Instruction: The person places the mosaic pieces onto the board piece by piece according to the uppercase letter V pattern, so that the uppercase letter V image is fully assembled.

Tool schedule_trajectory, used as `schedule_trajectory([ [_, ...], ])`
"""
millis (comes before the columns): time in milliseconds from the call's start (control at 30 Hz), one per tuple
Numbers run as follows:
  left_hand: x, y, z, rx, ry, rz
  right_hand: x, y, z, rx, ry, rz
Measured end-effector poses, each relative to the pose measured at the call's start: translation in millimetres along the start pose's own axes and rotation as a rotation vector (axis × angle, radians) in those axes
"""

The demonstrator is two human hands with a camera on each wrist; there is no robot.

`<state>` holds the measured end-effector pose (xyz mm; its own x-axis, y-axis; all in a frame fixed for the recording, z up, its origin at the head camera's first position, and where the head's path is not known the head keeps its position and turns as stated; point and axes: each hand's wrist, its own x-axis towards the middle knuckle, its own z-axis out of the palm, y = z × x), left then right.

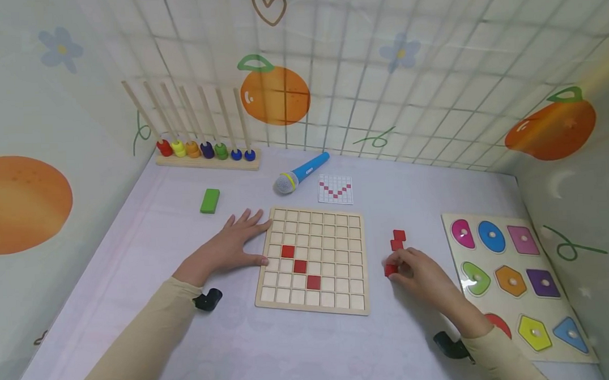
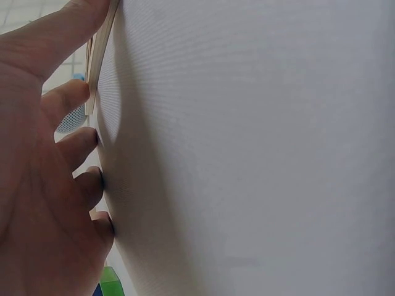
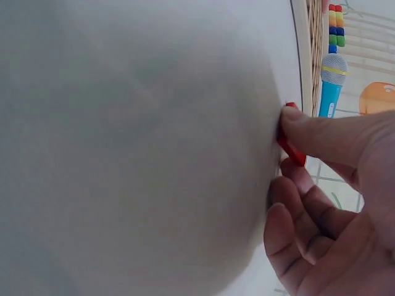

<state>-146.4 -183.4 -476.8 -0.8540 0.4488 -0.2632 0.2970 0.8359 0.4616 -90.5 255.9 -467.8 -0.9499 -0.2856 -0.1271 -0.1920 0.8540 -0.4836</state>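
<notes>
A wooden grid board point(image 1: 341, 269) lies in the middle of the table in the head view. Three red square tiles sit in its cells on a diagonal, the lowest tile point(image 1: 313, 282) nearest the front edge. My left hand point(image 1: 227, 245) has its fingers spread, thumb and index finger at the board's left edge. Right of the board, my right hand point(image 1: 417, 273) pinches a red tile point(image 3: 292, 147) between thumb and fingers, close over the table. Just beyond those fingers lie two loose red tiles point(image 1: 399, 235). A small card point(image 1: 335, 189) with a red V pattern lies behind the board.
A blue toy microphone point(image 1: 304, 172) lies behind the board, left of the card. A green block point(image 1: 210, 201) is beyond my left hand. At the back left stands a peg rack point(image 1: 206, 162) with coloured beads. A shape puzzle point(image 1: 491, 259) lies at the right.
</notes>
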Motion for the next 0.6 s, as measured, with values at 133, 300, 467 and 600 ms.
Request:
schedule_trajectory([
  [133, 0.1, -0.2, 0.1, 0.005, -0.001, -0.001, 1.4, -1.0, 1.0, 0.007, -0.024, 0.012],
  [300, -0.6, 0.4, -0.1, 0.001, -0.001, -0.002, 1.3, -3.7, 0.7, 0.03, -0.041, 0.042],
  [467, -0.9, 0.8, -0.1, -0.001, 0.001, -0.001, 1.9, -4.3, 0.4, 0.04, -0.035, 0.036],
  [600, -1.1, 1.3, -0.5, 0.0, 0.002, -0.003, 3.3, -4.6, 0.6, 0.052, -0.018, 0.026],
])
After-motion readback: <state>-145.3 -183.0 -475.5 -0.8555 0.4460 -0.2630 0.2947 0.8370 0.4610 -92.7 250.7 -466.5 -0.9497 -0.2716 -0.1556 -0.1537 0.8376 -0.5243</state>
